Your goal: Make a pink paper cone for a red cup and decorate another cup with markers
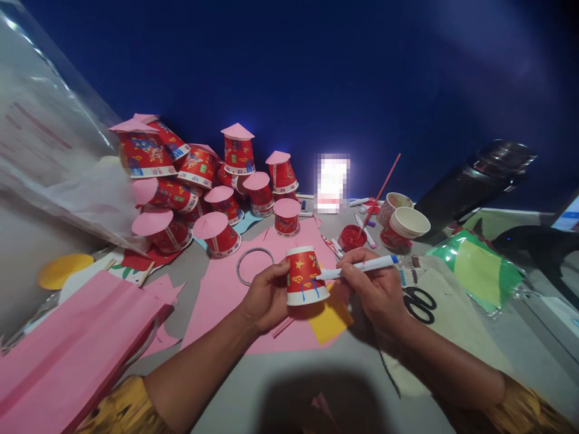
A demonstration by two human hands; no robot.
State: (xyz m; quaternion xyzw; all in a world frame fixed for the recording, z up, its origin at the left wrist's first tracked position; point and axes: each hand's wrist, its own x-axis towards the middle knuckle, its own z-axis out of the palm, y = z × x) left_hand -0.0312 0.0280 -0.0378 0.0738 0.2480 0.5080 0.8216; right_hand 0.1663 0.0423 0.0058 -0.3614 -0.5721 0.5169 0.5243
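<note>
Pinching a blue-ended white plastic marker (375, 264) in the right hand (377, 295), against or near a white-rimmed red paper cup (298, 274), gripped rim-down between thumb and fingers of the left hand (266, 295). Apparently adding blue strokes (303, 293); calling for a steady cup and light pressure. Under the cup, flat pink paper (217, 301); beyond it to the left, pink-topped red paper cups (238, 150); to its right, black scissor handles (420, 302). Hard to confirm tip contact; impossible to see the cup's far side.

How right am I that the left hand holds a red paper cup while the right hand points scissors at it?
Not quite: in the head view, the right hand points a white marker at the cup, while the black-handled scissors lie off to the right. The left hand does hold that red paper cup.
</note>
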